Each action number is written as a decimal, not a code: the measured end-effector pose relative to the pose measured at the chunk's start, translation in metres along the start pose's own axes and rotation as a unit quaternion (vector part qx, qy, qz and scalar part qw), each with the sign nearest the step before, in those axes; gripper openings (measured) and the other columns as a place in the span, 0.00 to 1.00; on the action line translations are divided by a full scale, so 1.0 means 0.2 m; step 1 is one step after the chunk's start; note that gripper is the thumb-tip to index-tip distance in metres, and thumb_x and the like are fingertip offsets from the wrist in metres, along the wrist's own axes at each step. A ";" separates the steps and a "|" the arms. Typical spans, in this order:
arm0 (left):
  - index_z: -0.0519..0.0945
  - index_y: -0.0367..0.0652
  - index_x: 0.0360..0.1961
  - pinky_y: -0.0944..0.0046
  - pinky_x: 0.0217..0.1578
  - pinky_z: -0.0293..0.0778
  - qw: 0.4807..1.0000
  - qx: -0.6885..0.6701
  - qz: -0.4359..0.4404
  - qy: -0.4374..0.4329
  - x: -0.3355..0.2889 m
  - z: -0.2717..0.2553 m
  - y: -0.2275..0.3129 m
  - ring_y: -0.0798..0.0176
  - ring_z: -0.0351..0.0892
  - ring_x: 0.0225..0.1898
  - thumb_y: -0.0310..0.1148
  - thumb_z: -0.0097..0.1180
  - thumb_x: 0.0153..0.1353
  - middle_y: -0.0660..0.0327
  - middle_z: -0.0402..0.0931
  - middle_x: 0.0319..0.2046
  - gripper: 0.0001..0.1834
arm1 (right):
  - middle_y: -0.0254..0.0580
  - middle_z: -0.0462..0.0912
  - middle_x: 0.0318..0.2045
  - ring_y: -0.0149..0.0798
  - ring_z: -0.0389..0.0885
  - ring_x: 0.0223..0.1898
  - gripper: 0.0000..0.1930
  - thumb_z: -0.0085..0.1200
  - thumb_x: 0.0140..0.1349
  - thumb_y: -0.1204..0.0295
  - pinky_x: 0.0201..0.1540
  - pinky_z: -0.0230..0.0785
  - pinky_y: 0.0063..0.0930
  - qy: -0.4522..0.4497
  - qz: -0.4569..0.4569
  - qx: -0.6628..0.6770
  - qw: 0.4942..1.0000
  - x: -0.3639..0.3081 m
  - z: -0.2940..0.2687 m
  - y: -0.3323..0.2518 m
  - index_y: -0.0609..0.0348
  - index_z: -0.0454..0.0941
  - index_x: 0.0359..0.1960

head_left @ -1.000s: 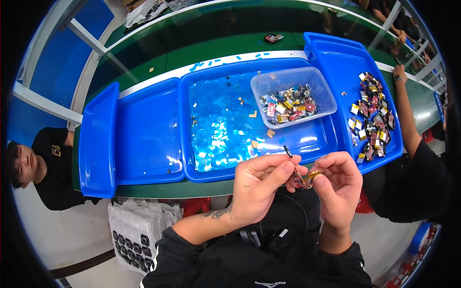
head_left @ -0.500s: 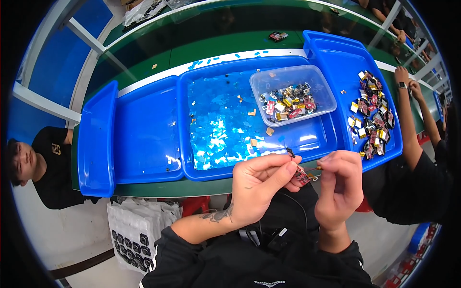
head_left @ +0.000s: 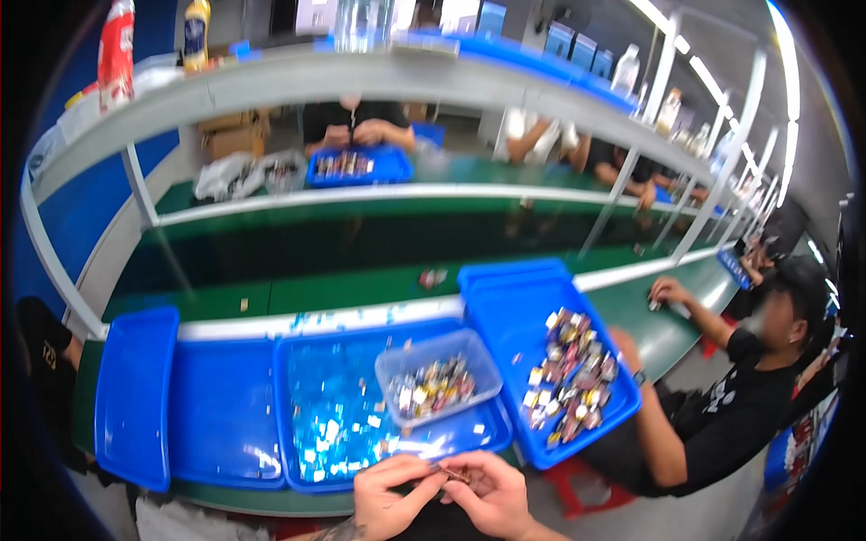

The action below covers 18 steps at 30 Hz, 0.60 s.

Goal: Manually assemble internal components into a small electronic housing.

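Note:
At the lower edge of the head view my left hand (head_left: pixel 394 496) and my right hand (head_left: pixel 492 498) meet fingertip to fingertip. Both are closed on a small reddish circuit board (head_left: pixel 457 472), which the fingers mostly cover; its details are blurred. Just beyond the hands, a clear plastic box (head_left: pixel 393 397) with a heap of small electronic parts (head_left: pixel 439 388) stands in a blue tray (head_left: pixel 307 482). Blue film pieces (head_left: pixel 325 415) cover much of that tray. Another blue tray (head_left: pixel 505 338), to the right, holds a pile of boards and silvery battery packs (head_left: pixel 570 374).
More blue trays (head_left: pixel 221 406) stand to the left on the green bench (head_left: pixel 207 305). A grey shelf frame (head_left: pixel 271 77) crosses above it. At right a co-worker in black (head_left: pixel 722 406) sits close, arms near the tray. Other people work across the bench.
The view has tilted up and swung, showing the shelf and people beyond. My hands have come together, the right one's fingers now against the left's at the board, where they were slightly apart.

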<state>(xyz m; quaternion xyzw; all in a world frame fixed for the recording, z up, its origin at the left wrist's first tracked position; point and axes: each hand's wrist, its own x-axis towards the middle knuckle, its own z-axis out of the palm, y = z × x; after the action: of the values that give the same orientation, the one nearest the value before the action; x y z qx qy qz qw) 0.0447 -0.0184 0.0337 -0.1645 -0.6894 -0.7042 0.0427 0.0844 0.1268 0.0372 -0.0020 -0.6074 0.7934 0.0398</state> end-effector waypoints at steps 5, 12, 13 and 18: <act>0.80 0.35 0.48 0.70 0.32 0.77 0.987 0.078 0.111 0.089 0.16 -0.20 0.00 0.66 0.81 0.29 0.18 0.59 0.52 0.51 0.77 0.42 0.19 | 0.39 0.74 0.33 0.28 0.77 0.28 0.08 0.54 0.60 0.82 0.28 0.71 0.17 0.181 -0.401 -0.261 0.859 0.19 -0.21 -0.45 0.66 0.72 0.41; 0.80 0.37 0.48 0.66 0.32 0.78 0.903 0.312 0.244 0.168 0.24 -0.28 -0.10 0.60 0.79 0.34 0.18 0.59 0.50 0.51 0.73 0.43 0.21 | 0.40 0.78 0.39 0.36 0.79 0.39 0.12 0.50 0.65 0.74 0.45 0.72 0.26 0.232 -0.683 -0.347 0.600 1.23 -0.05 -1.70 0.61 0.74 0.49; 0.80 0.37 0.47 0.65 0.32 0.79 0.906 0.317 0.231 0.158 0.23 -0.27 -0.08 0.58 0.79 0.38 0.18 0.59 0.50 0.51 0.72 0.45 0.20 | 0.46 0.79 0.44 0.41 0.79 0.44 0.17 0.55 0.63 0.67 0.54 0.67 0.32 0.230 -0.603 -0.433 0.630 1.37 -0.08 -1.82 0.59 0.73 0.51; 0.81 0.38 0.46 0.62 0.34 0.79 0.893 0.319 0.245 0.202 0.23 -0.33 -0.11 0.54 0.79 0.38 0.20 0.59 0.51 0.50 0.73 0.45 0.18 | 0.56 0.75 0.54 0.49 0.75 0.56 0.31 0.60 0.57 0.64 0.57 0.67 0.38 0.246 -0.477 -0.515 0.668 1.62 -0.14 -1.76 0.53 0.65 0.63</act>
<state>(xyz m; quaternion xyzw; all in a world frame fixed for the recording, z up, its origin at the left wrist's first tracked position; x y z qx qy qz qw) -0.0165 -0.0739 0.0261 -0.1597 -0.7912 -0.4320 0.4023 -0.2161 0.2669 0.3826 0.0729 -0.8058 0.1974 0.5536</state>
